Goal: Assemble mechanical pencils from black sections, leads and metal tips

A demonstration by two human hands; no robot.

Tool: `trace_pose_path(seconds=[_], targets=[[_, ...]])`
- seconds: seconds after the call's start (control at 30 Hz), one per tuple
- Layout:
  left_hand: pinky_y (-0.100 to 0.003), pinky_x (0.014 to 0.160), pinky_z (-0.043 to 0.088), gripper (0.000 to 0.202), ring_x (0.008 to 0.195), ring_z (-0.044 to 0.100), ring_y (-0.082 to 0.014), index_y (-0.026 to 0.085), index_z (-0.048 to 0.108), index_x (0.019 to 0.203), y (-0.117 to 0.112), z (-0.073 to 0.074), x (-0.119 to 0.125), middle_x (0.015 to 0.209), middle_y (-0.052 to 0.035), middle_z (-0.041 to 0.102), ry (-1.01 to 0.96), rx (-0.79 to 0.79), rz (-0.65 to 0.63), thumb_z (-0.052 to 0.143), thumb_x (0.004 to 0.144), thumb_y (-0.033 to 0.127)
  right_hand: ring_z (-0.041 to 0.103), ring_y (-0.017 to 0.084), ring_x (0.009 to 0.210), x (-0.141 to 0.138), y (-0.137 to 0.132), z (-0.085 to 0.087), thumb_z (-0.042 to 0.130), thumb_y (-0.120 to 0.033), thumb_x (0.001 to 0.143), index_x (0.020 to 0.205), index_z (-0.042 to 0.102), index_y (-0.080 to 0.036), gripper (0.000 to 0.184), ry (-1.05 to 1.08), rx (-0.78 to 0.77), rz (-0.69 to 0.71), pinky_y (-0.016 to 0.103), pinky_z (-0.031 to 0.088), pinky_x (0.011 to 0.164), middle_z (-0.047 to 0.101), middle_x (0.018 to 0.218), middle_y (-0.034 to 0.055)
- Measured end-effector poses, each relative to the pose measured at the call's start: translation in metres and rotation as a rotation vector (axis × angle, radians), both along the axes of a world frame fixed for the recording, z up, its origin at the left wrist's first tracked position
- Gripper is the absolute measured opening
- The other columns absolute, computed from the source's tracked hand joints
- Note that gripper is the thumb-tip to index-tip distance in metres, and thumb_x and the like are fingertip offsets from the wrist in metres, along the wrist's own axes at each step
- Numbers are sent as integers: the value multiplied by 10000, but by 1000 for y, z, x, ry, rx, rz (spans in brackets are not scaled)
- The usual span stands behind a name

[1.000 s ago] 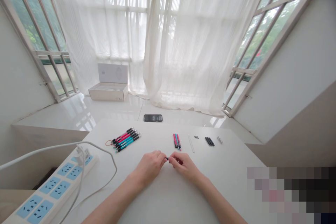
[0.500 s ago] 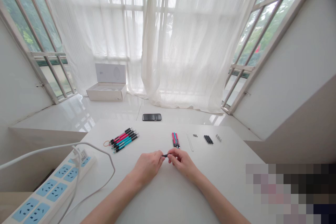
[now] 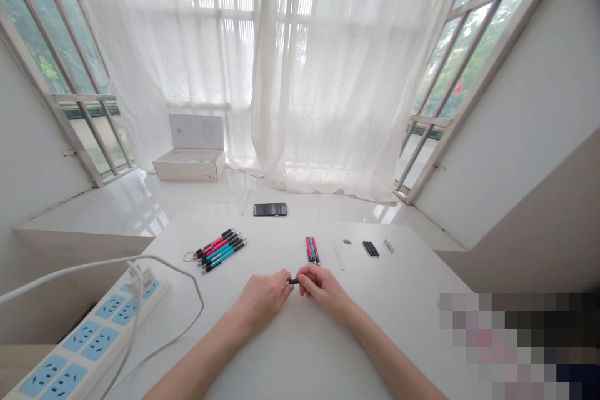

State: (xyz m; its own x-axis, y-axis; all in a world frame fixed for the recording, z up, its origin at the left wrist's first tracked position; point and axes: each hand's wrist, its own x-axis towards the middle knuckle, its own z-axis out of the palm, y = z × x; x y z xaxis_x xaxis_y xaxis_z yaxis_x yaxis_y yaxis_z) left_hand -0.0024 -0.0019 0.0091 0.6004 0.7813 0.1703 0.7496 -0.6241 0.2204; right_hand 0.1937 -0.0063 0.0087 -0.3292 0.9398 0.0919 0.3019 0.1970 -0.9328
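Note:
My left hand [image 3: 264, 297] and my right hand [image 3: 322, 288] meet over the middle of the white table [image 3: 290, 350]. Both are closed in a pinch on a small black pen part [image 3: 294, 281] held between their fingertips. Just beyond my right hand lie pink and teal pen barrels [image 3: 312, 250]. To their right are a thin white refill [image 3: 338, 254], tiny dark bits [image 3: 347, 242], short black grips [image 3: 370, 249] and small grey tips [image 3: 389, 245]. A bunch of assembled pink and teal pens [image 3: 222, 249] lies at the left, with a rubber band [image 3: 189, 257] beside it.
A white power strip [image 3: 89, 337] with blue sockets and its cable [image 3: 187, 287] lies at the table's left edge. A black phone [image 3: 270, 209] rests on the glossy sill beyond the table. An open white box [image 3: 191, 162] stands by the curtain.
The hands stay pinched on the black part; my right hand's fingers have shifted slightly on it. The view has tilted a little.

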Motion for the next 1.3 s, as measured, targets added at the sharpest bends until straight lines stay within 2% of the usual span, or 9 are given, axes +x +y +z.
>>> trace_pose_path(seconds=[0.1,0.17,0.37,0.47,0.7,0.87,1.03,1.2,1.3], targets=[[-259,558,405,225,693,661,-206,219,487,1021,0,1,-1,871,-31,694,-3,5,-9,295,997,334,572,157,751,1,0,1,528,-317,842,875,606,-204,141,-44,49,-18,247,405,591,648,799,19],[-259,558,400,240,693,658,-204,221,490,1014,0,2,-1,868,-28,693,7,5,-7,269,1001,315,560,152,759,2,0,1,544,-302,823,867,615,-207,126,-68,69,-33,238,391,575,640,843,20],[-253,546,383,189,678,655,-198,232,479,1049,1,2,-1,870,-9,696,-8,-14,-1,329,987,328,485,109,570,1,1,-2,516,-370,859,967,551,-213,194,9,-35,-1,241,393,544,592,718,-16],[-256,547,378,165,684,655,-205,228,481,1040,0,1,-1,859,-8,697,1,-8,9,364,975,326,466,115,554,0,2,-1,430,-375,904,876,557,-204,216,4,-51,8,248,381,541,550,630,-25],[-260,572,385,246,704,652,-201,225,502,1018,0,0,0,861,-22,689,-2,4,3,270,997,304,489,114,644,2,0,1,546,-270,810,846,591,-211,82,-46,48,-61,224,363,534,563,779,-5],[-251,543,367,182,671,649,-198,222,483,1036,0,0,-1,865,-21,692,-5,-3,6,340,978,320,472,100,582,2,1,0,598,-293,798,986,565,-223,204,-16,-24,-19,227,386,540,567,733,-29],[-247,551,369,169,684,653,-201,225,472,1049,0,0,-1,858,-18,695,-14,-3,9,369,972,334,481,113,590,1,1,-1,448,-325,891,879,594,-201,192,-42,5,-16,240,388,552,576,676,-15],[-243,565,376,203,701,656,-191,229,491,1047,-1,2,0,875,-19,699,-4,-1,15,308,988,296,503,112,643,2,0,-2,559,-302,814,822,592,-212,96,-59,94,-56,218,366,517,594,828,3],[-244,558,376,207,687,653,-187,223,508,1015,-1,4,0,867,-22,700,-4,-5,11,317,983,294,473,94,564,1,0,-2,612,-315,787,931,592,-219,174,-58,41,-67,219,368,505,603,795,-10]])
